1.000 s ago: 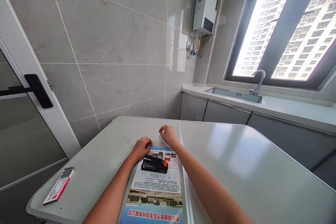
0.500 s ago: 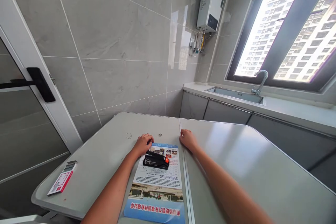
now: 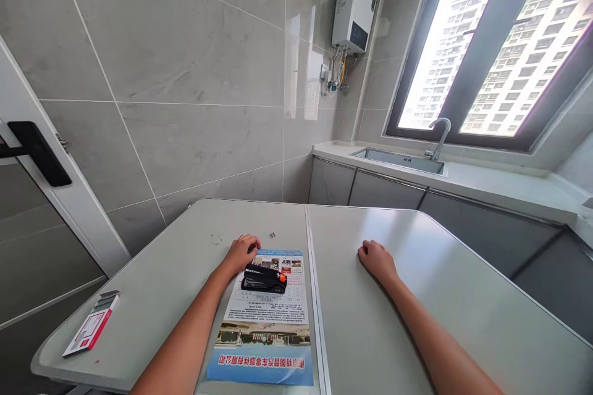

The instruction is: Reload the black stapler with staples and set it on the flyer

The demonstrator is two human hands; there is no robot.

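A printed leaflet with a blue bottom band lies on the grey table. A black stapler with an orange tip rests across its upper part. My left hand presses on the leaflet's top left corner, fingers curled, just beside the stapler. My right hand rests on the bare table to the right of the seam, fingers loosely curled with nothing in them. A small staple lies on the table just past the leaflet.
A red and white staple box lies near the table's left front edge. Behind are a tiled wall, a door with a black handle, a counter with sink and tap, a water heater and a window.
My right hand has moved from the leaflet's top edge rightwards across the table seam onto bare table. A small staple now lies where it was. My left hand stays put.
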